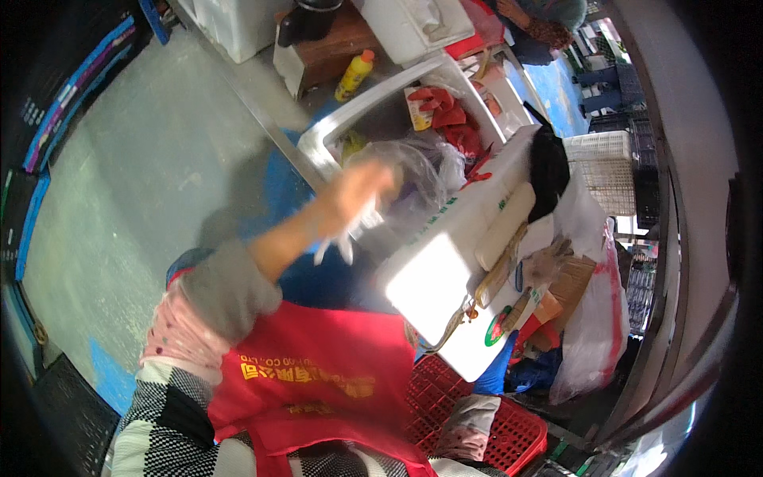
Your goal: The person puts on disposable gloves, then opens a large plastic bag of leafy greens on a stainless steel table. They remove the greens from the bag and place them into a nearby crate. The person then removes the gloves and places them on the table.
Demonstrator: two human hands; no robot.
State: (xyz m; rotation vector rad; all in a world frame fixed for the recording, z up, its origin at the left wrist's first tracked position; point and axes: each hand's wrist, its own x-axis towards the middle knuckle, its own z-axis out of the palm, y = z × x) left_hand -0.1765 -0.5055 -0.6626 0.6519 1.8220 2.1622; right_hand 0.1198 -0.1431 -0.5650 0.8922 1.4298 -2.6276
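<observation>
My left hand [363, 185], blurred by motion, is over the near edge of an open white foam box [316, 134]. Its fingers look curled, and a white glove [337, 247] hangs beneath it with limp fingers. Inside the box are a crumpled clear plastic bag [411, 161], red rubber gloves [456, 122] and a small printed packet [419, 108]. On my right side a pink spotted sleeve [468, 432] shows over a red plastic basket [518, 438]. I cannot see my right hand past its cuff; blue material [498, 366] lies beyond it.
A white foam slab or lid [432, 286] carries a pale roll [506, 226], a strap and worn gloves [545, 262]. A yellow bottle [354, 76] stands behind the box. Cardboard [575, 286] and white sacking [590, 340] are at right. Another person [536, 24] is at far right.
</observation>
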